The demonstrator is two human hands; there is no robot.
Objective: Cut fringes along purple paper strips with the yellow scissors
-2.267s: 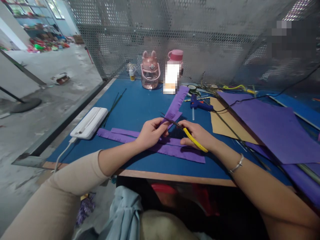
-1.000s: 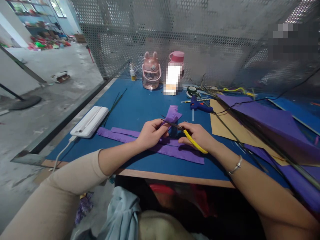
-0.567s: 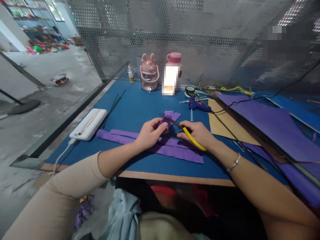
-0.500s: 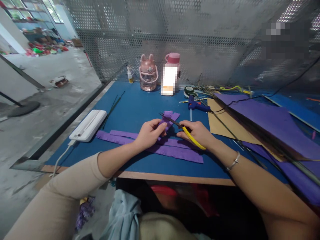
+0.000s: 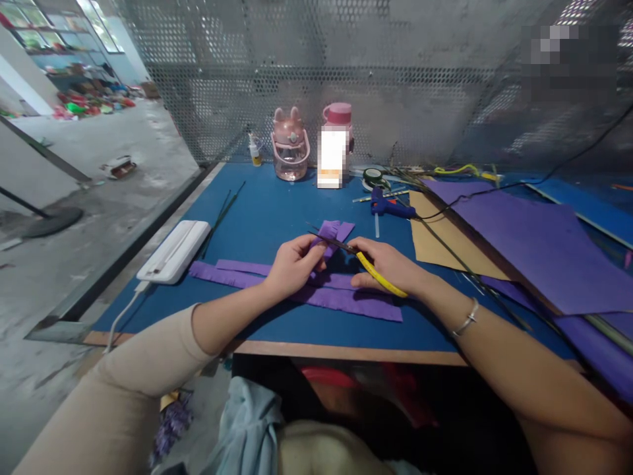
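Between the thumb and fingers of my left hand is a folded purple paper strip, held just above the table. My right hand grips yellow-handled scissors, whose dark blades lie across the folded strip and point left. The blades look slightly apart at the tips. Beneath both hands, long purple strips with small cuts along their edges lie flat on the blue tabletop. My left fingers hide part of the folded strip.
A white power bank with a cable sits at the left. Behind are a pink bottle, a lit phone and green tape. A blue glue gun and purple sheets lie at the right.
The scissor blades have shifted slightly left and down across the folded strip, and their tips have parted a little. Both hands keep their holds. The view has moved slightly.
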